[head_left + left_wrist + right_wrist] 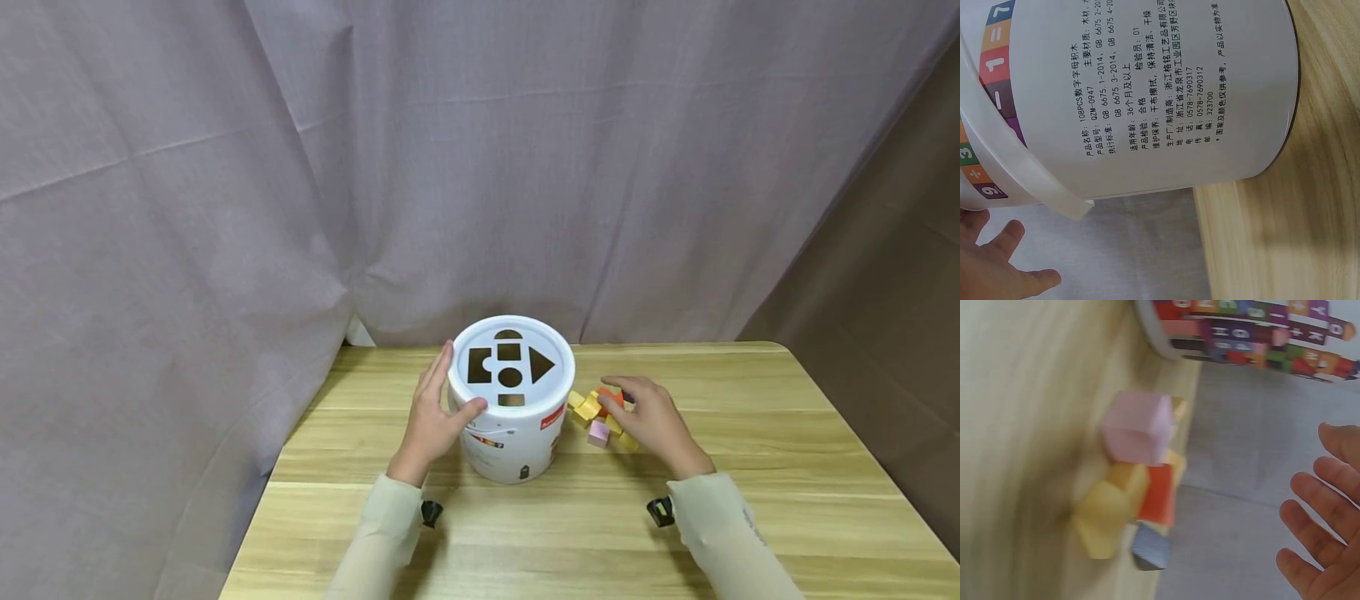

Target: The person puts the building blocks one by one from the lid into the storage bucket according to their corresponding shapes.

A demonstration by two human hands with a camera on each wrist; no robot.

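We see the white bucket (512, 400) at the lower centre of the head frame, standing upright on the wooden table (750, 467). Its lid (512, 367) has cut-out shapes. Our left hand (435, 412) lies against its left side, fingers straight along the wall and the thumb on the lid's edge; it steadies, it does not really clasp. The plastic looks smooth and stiff, likely light (we cannot see how full it is), so we judge it may slide; a hold under the rim is safest.

Just right of the bucket lies a small heap of blocks (596, 415): yellow, orange and a pink cube (1137, 427). They look hard, light wood, easy to pinch by two flat faces. Our right hand (651, 417) rests over them, fingers loosely bent, holding nothing in the wrist view.

A grey curtain (300, 167) fills the upper frame.
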